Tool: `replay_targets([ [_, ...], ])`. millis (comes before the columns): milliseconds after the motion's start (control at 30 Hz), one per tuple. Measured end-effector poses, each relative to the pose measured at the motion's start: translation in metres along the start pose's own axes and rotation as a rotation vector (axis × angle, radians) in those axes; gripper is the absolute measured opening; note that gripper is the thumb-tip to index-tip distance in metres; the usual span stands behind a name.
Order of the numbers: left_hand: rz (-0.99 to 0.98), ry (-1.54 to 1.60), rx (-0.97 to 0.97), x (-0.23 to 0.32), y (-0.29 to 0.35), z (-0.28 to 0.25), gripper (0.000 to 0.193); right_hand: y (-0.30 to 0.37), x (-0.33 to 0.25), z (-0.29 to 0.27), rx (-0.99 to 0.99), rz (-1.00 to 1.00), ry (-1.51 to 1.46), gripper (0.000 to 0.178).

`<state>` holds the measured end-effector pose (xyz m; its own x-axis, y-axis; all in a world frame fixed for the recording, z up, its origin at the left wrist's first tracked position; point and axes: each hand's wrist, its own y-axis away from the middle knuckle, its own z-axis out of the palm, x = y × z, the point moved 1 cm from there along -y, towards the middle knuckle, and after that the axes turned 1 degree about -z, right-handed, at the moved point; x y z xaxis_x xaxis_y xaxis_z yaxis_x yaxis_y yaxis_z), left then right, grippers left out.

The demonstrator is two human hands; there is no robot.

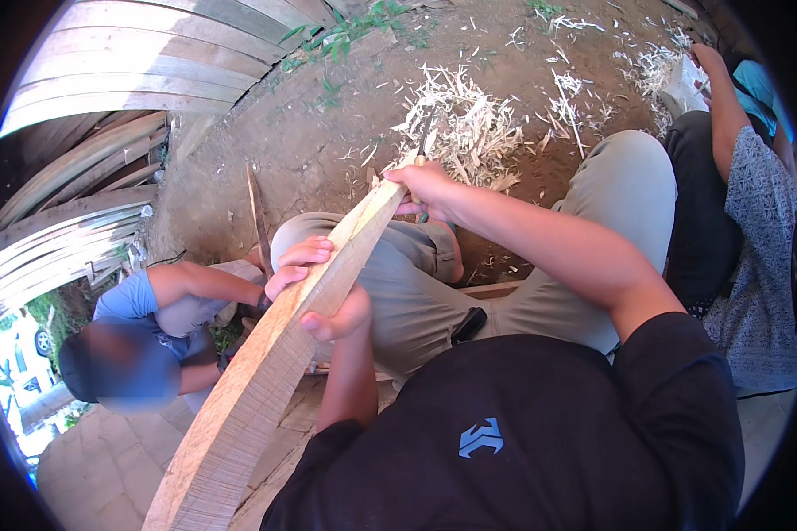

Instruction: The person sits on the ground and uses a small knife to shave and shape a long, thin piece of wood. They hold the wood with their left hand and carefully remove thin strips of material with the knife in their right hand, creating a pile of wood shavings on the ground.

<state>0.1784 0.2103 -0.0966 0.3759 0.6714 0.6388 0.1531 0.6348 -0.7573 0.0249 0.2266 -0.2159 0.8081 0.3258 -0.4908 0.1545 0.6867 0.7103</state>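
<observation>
Timber (255,389), probably stiff and fairly heavy, runs from the right hand (431,188), pinching its narrow tip near a dark blade (426,134), past the left hand (349,311), clasping opposite edges, a sensible hold.

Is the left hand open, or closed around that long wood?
Closed: the left hand has fingers over one edge of the wood, thumb on the other side.
</observation>
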Motion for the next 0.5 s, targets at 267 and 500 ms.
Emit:
replay_targets([
  [267,-0.032,-0.019,-0.029,0.007,0.02,0.0,0.051,-0.002,0.0,-0.01,0.003,-0.016,0.074,0.035],
  [500,-0.015,-0.016,-0.062,0.009,0.02,0.004,0.048,0.012,-0.013,-0.016,0.042,0.018,0.114,0.033],
])
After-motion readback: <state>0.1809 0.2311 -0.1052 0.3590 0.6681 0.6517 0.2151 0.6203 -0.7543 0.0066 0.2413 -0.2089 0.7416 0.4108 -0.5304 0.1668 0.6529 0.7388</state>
